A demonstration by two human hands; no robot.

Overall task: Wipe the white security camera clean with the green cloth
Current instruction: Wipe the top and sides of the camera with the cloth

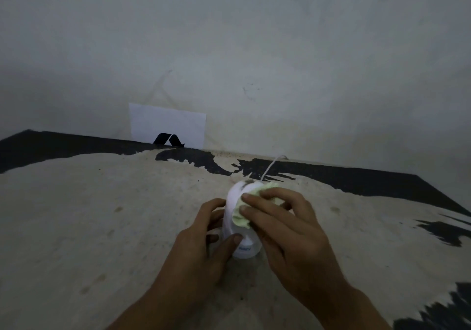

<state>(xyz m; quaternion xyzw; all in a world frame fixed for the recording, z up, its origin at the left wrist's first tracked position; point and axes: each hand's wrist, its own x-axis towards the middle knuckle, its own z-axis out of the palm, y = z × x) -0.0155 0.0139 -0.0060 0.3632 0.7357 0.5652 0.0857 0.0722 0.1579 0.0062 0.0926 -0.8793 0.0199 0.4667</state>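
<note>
The white security camera (233, 203) stands on the worn table, a rounded body on a short base with faint lettering. A dark smudge marks its top. My left hand (204, 238) wraps the camera's left side, thumb on its front. My right hand (285, 225) presses the pale green cloth (240, 220) against the camera's right front face. Much of the cloth is hidden under my fingers; a fold shows behind them.
A thin white cable (270, 166) runs from the camera back to the wall. A white card with a black logo (167, 125) leans on the wall at the back. The table (102, 215) has worn pale patches and black edges.
</note>
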